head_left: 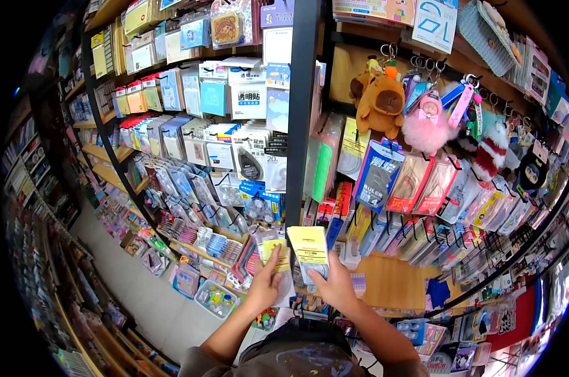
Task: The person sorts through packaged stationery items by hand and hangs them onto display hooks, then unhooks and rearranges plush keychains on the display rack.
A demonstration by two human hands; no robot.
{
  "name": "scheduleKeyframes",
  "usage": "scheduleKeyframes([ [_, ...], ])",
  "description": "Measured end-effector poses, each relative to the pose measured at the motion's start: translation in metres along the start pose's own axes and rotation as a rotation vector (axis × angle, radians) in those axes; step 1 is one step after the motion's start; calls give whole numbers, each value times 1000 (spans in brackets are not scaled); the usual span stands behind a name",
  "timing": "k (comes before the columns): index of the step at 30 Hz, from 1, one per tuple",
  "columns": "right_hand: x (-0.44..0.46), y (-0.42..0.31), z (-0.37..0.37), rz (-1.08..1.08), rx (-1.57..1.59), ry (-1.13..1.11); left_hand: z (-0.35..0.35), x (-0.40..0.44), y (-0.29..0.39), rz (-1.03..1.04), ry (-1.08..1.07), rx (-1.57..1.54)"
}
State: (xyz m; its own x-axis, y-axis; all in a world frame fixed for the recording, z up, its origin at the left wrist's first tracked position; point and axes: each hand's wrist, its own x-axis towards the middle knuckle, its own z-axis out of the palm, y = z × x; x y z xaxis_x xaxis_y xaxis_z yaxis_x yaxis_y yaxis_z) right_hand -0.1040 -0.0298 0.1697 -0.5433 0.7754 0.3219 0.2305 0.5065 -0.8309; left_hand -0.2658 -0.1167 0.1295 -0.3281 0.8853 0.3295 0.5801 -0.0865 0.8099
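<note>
My left hand [265, 284] is closed on a clear packet with a yellow label [274, 249], its thumb lying over the label. Just to the right, my right hand [334, 284] grips the lower part of another packet with a yellow top card [308, 244]. Both packets are upright in front of the dark shelf post [304, 125], side by side with a small gap between them. What is printed on them is too small to read.
Hooks of packaged stationery [250, 100] fill the left rack. A brown plush keychain [382, 103] and a pink fluffy one [429, 122] hang at the upper right. Below are a wooden shelf board [391, 283] and a clear bin of small items [215, 298].
</note>
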Motion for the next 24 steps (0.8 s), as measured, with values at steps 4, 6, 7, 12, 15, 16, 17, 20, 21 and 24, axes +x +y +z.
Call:
scheduleKeyframes([
  [4, 7, -4, 5, 35, -368, -314, 30, -10, -11, 3, -42, -114],
  [6, 7, -1, 8, 38, -389, -312, 34, -12, -11, -39, -46, -140],
  [7, 7, 0, 9, 37, -401, -314, 33, -12, -9, -59, -51, -141],
  [12, 4, 2, 14, 94, -328, -291, 31, -18, -10, -61, -46, -109],
  [15, 2, 8, 14, 54, -234, -253, 28, -19, -6, -72, -63, -114],
  [16, 2, 14, 14, 22, -190, -238, 27, -19, -6, -72, -73, -123],
  [17, 3, 19, 12, 3, -96, -237, 26, -19, -4, -73, -82, -132],
  [20, 8, 50, 10, -6, 231, -247, 19, -15, 5, -2, -90, -131],
  [21, 9, 46, 6, 22, 283, -252, 17, -14, 7, -10, -100, -150],
  [24, 13, 35, -6, 117, 432, -275, 14, -11, 8, -22, -119, -183],
])
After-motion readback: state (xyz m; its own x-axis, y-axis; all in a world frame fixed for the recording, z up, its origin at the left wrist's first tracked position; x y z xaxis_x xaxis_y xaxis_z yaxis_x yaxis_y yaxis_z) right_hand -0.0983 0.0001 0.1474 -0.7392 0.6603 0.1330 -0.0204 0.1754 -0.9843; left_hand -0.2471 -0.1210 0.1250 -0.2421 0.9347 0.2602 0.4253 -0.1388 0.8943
